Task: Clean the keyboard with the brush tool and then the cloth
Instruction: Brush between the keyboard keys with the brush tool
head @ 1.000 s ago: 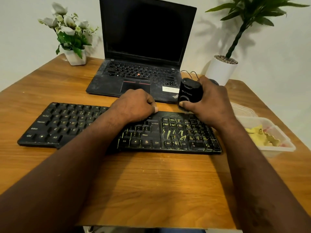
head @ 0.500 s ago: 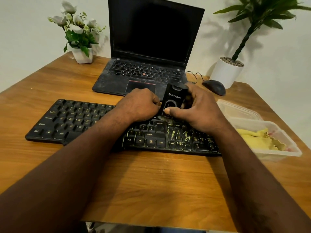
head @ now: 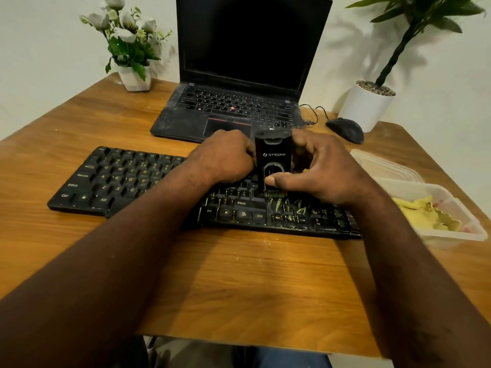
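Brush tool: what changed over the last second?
The right hand, gripping the brush tool, moved it from behind the right end of the keyboard leftward onto the keys, upright, bristles down. The left hand stayed curled on the keyboard; cloth still in its tub.

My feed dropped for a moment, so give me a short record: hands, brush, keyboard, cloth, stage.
brush: upright, bristles down at the keyboard, right of its middle
right hand: grips the brush, thumb on its front
left hand: fingers curled, rests on the keyboard beside the brush
debris: yellowish bits on keys near the brush
cloth: yellow, in the plastic tub on the right, not held
stage: brushing; cloth step not yet done
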The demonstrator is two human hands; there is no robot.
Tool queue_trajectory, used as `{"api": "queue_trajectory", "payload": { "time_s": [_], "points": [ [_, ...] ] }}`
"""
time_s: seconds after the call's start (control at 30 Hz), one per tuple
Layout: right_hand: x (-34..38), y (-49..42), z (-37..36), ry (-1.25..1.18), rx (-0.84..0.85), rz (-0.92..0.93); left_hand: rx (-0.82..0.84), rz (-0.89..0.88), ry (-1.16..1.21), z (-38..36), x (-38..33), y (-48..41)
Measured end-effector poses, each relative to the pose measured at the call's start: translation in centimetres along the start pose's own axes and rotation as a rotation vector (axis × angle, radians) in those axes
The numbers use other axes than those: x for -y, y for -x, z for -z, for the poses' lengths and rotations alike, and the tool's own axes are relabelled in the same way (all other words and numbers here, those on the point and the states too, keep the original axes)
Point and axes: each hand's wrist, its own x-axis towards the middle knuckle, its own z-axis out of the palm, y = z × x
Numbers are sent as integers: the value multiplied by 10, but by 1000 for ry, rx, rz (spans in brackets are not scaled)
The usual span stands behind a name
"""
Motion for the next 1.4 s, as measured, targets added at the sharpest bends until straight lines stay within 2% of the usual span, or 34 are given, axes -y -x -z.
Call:
{"api": "queue_trajectory", "payload": {
  "time_s": [0.17,0.37,0.43,0.53,0.57,0.67,0.73,0.8,0.83,0.93,1.07,1.13,1.2,1.3,1.4],
  "points": [
    [0,1,-1,3,0,33,-22,-1,5,-1,-1,1],
    [-1,8,9,-92,231,38,4,-12,5,-2,2,2],
    [-3,11,10,-83,160,32,-10,-8,-11,-3,1,3],
    [-1,16,5,1,-90,0,-63,-9,-114,-7,-2,7],
    [0,18,4,2,-102,-11,-90,-13,-154,-9,-3,10],
    [8,26,4,-56,61,-29,-199,-54,-327,-14,-6,20],
    [9,32,2,-6,-5,-18,-308,-113,-420,-18,-6,30],
    [12,35,2,48,-128,-33,-393,-156,-410,-20,-3,46],
    [13,37,3,49,-131,-41,-414,-184,-388,-22,0,56],
    [18,43,10,13,-30,-73,-376,-272,-337,-31,10,89],
    [22,46,9,20,-115,-133,-288,-295,-371,-36,15,109],
    [27,45,8,34,-47,-128,-257,-293,-413,-38,13,111],
    [29,43,7,59,-12,-124,-261,-286,-434,-41,12,112],
    [31,40,5,132,-131,-144,-284,-282,-425,-43,11,112],
    [36,41,-2,120,-73,-113,-298,-271,-420,-42,11,112]
  ]
}}
